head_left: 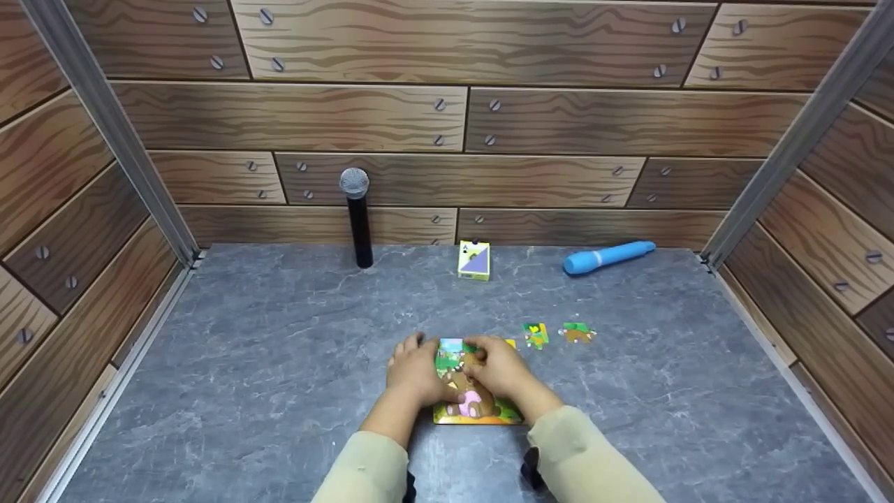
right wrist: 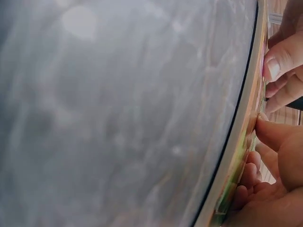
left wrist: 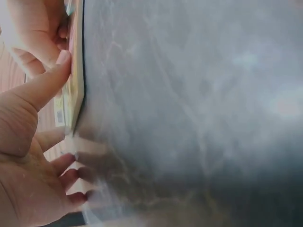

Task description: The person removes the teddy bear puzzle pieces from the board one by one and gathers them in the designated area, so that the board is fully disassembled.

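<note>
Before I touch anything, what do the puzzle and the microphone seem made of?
Puzzle: probably wood or fibreboard, brightly printed and smooth-looking; the wrist views show a pale, plain edge. Microphone: a silvery, textured head, likely metal mesh, on a dark handle that could be painted metal or plastic.

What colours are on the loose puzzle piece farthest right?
Mainly green and brown; that piece shows best in the head view.
</note>
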Tool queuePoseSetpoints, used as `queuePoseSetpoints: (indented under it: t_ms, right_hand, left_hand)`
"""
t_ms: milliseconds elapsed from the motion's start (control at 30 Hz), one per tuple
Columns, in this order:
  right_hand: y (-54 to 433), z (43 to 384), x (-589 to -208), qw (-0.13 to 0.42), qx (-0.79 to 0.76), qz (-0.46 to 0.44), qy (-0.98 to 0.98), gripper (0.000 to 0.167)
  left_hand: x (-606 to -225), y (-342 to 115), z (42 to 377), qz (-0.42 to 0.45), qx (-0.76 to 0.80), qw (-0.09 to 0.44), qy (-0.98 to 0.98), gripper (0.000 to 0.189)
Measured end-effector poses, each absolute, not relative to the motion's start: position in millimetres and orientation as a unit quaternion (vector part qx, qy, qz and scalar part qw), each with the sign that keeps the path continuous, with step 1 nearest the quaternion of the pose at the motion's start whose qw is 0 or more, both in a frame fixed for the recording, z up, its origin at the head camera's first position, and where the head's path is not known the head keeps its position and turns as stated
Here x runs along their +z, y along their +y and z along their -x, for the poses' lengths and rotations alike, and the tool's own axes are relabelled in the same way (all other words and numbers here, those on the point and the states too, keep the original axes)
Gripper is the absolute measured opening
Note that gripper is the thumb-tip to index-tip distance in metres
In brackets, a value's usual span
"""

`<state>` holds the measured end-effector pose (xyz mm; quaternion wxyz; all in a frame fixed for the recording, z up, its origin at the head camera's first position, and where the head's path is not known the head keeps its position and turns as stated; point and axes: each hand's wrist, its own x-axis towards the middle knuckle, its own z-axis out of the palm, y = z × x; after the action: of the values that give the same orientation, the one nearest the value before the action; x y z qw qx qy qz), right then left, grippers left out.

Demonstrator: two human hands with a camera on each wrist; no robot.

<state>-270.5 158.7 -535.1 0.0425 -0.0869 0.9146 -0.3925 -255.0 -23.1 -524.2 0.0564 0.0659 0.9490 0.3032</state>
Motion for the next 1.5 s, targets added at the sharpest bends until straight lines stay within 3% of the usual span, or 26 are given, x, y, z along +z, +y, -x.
queuePoseSetpoints:
  t_ms: [333,633,833,1167,1500]
  right_hand:
    - [152,271,-535,0.059,-0.418,0.044,0.905,0.033]
    - [147,274,-528,0.076,-0.45,-0.001,0.89,0.041]
    - [146,272,-529,0.073,-0.494,-0.025,0.866,0.034]
    - [145,269,-535,0.023,-0.474,-0.001,0.88,0.034]
    - [144,270,-532,0.04,-0.475,-0.009,0.879,0.034]
  left_hand:
    - [-527,-24,253,-0.051,0.303,0.066,0.949,0.108]
    - [-526,-24,256,-0.047,0.287,0.071,0.954,0.109]
    - [-525,-23,255,-0.053,0.288,0.074,0.953,0.108]
    - [-522,-22,255,-0.049,0.281,0.078,0.955,0.11]
    - [-521,-23,253,-0.055,0.283,0.073,0.955,0.11]
